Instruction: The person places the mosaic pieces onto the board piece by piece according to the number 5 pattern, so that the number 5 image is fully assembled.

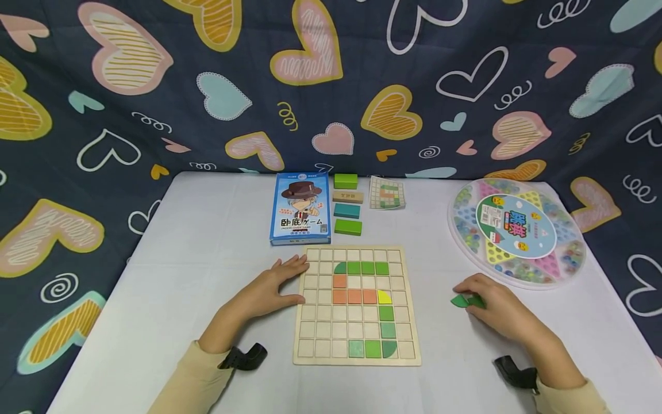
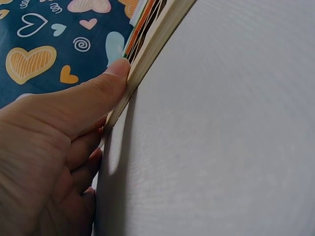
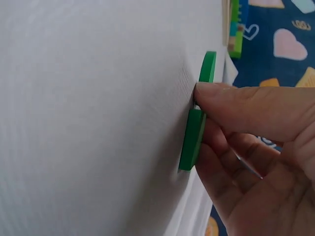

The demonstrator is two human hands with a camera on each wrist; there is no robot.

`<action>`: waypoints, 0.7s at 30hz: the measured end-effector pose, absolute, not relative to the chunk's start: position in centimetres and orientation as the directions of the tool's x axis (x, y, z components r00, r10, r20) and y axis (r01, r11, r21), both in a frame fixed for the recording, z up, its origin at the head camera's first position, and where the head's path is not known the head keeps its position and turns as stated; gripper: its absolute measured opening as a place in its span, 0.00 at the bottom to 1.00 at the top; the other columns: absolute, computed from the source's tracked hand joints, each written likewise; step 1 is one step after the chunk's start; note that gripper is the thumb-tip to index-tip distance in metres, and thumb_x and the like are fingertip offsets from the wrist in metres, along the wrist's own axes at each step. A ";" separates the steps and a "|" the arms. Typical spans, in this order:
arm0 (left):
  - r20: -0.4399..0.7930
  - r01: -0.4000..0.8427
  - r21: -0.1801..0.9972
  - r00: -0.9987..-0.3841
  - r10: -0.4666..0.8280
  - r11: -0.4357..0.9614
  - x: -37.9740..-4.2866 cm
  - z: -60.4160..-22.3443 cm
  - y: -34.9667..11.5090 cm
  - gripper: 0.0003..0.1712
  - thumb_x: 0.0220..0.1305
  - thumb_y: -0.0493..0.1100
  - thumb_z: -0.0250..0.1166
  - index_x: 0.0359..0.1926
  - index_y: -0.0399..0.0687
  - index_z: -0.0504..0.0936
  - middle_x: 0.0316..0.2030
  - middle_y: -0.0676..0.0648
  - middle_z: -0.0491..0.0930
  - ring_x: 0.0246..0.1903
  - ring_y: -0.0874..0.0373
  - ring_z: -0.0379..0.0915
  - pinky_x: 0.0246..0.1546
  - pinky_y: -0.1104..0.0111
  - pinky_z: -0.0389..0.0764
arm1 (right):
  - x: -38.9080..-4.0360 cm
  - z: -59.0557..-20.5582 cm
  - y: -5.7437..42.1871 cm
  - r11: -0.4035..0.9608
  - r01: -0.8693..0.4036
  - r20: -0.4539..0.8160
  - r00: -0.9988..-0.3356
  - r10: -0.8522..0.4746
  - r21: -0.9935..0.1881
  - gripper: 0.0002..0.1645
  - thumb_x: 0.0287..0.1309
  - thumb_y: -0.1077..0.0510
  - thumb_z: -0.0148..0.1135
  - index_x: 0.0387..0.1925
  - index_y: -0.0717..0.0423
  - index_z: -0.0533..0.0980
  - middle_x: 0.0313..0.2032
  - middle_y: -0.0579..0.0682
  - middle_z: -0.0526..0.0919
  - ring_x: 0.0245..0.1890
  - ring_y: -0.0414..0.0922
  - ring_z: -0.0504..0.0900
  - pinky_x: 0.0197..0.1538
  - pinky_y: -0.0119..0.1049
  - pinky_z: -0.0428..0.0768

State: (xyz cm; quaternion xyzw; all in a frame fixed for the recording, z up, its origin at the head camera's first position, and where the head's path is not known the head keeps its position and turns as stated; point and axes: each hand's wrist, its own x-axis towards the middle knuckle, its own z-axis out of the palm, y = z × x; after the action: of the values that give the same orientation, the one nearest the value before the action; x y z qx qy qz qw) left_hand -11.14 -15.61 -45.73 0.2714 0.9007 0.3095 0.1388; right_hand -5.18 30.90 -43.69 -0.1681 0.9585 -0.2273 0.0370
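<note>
A square wooden grid board (image 1: 357, 363) lies mid-table, with green, orange and yellow tiles forming a winding path in its cells. At the board's left edge rests my left hand (image 1: 271, 288), fingers spread, thumb and fingertips touching the rim. In the left wrist view the thumb (image 2: 101, 91) lies against the wooden side. To the right of the board, low over the white table, my right hand (image 1: 491, 302) pinches two small green tiles. The right wrist view shows a curved-edged green tile (image 3: 208, 66) above a straight-edged green tile (image 3: 191, 140).
Behind the board stand a blue card box (image 1: 300, 210), a column of small boxes including a teal box (image 1: 346, 210), and a pattern card (image 1: 387, 193). A round marble game case (image 1: 460, 247) lies at the back right. Heart-patterned cloth (image 1: 310, 115) hangs behind.
</note>
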 end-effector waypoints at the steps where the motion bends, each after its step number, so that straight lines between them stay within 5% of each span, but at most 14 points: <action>1: -0.084 0.402 0.634 -0.814 0.575 0.661 -11.1 -45.7 -15.6 0.44 0.54 0.55 0.69 0.68 0.45 0.65 0.71 0.47 0.57 0.72 0.51 0.49 0.73 0.52 0.48 | -5.2 -43.8 31.0 0.834 -0.320 0.022 -0.937 -0.347 -0.449 0.20 0.43 0.68 0.71 0.41 0.53 0.80 0.42 0.47 0.80 0.41 0.44 0.79 0.44 0.41 0.81; 11: -0.087 0.408 0.630 -0.808 0.582 0.661 -11.1 -45.6 -15.6 0.43 0.54 0.54 0.69 0.68 0.44 0.65 0.71 0.47 0.58 0.72 0.51 0.48 0.73 0.53 0.47 | -4.9 -43.6 30.2 0.800 -0.279 0.071 -0.956 -0.286 -0.532 0.15 0.46 0.59 0.74 0.38 0.48 0.80 0.36 0.40 0.83 0.35 0.33 0.80 0.37 0.30 0.82; 21: -0.089 0.399 0.630 -0.815 0.573 0.666 -11.1 -45.7 -15.6 0.44 0.54 0.55 0.69 0.68 0.45 0.65 0.71 0.48 0.57 0.72 0.51 0.48 0.73 0.53 0.47 | -3.5 -42.6 24.6 0.707 -0.486 0.253 -0.873 -0.416 -0.514 0.19 0.39 0.59 0.77 0.36 0.45 0.79 0.35 0.34 0.80 0.34 0.36 0.80 0.37 0.31 0.82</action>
State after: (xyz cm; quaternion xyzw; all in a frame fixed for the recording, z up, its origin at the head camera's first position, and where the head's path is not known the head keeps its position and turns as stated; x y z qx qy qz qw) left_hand -11.13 -15.58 -45.68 0.2694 0.9017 0.3073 0.1412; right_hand -3.48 24.62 -42.56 -0.2447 0.9219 -0.2944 -0.0591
